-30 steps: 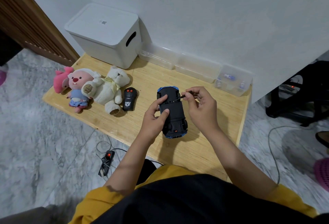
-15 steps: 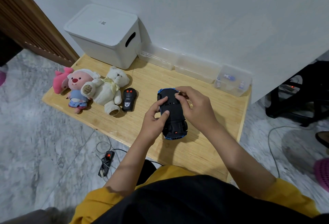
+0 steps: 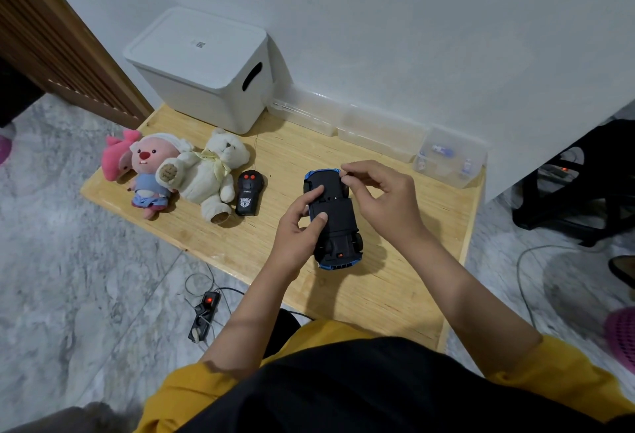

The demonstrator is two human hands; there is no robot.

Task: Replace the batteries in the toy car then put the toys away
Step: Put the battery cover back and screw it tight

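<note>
A black toy car with blue trim (image 3: 336,226) lies upside down on the wooden table (image 3: 395,291). My left hand (image 3: 295,236) grips its left side, thumb and forefinger pressed on the underside. My right hand (image 3: 381,199) hovers over the car's far end with thumb and forefinger pinched together; the thin screwdriver is hidden by the fingers. A black remote control (image 3: 249,193) lies to the left of the car. Beside it lie a white teddy bear (image 3: 209,174), a pink-faced plush (image 3: 147,168) and a pink toy (image 3: 113,157).
A white lidded storage box (image 3: 206,71) stands at the back left against the wall. Clear plastic containers (image 3: 378,133) line the wall; the rightmost one (image 3: 446,161) holds small batteries. A power strip (image 3: 204,315) and cables lie on the marble floor.
My right hand came in from beside the car, covered its far end, and now sits pinched above that end. The left hand's thumb slid slightly along the underside. The car stayed put.
</note>
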